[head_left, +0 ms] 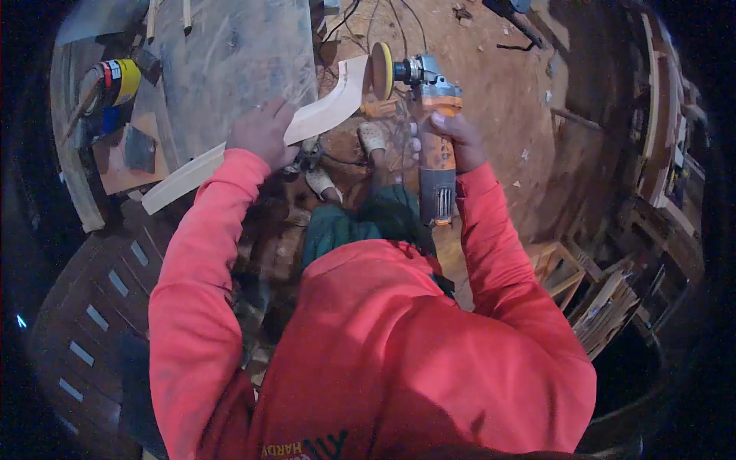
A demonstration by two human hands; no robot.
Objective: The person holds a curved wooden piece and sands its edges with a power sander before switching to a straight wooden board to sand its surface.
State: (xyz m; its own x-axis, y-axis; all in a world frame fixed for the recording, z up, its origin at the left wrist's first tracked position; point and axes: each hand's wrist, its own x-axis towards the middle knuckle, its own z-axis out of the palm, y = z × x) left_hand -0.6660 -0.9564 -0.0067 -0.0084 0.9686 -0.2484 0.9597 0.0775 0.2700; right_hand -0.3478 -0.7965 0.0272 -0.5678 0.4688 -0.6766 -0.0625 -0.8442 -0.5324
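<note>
A long pale piece of wood [326, 113] with a curved end lies along the near edge of the workbench. My left hand [264, 136] is closed over its middle, fingers across the top. An orange and black angle grinder [439, 157] is in my right hand [458, 136], fingers wrapped round its body. The grinder carries a yellow-backed sanding disc [382, 70], which stands on edge right at the curved tip of the wood. Part of the wood is hidden under my left hand.
The grey workbench top [230, 69] fills the upper left, with a yellow and red can [123, 82] at its left side. Cables [395, 19] run across the brown floor [506, 100]. Wood offcuts [609, 303] are stacked at right. My shoes [371, 136] show below the grinder.
</note>
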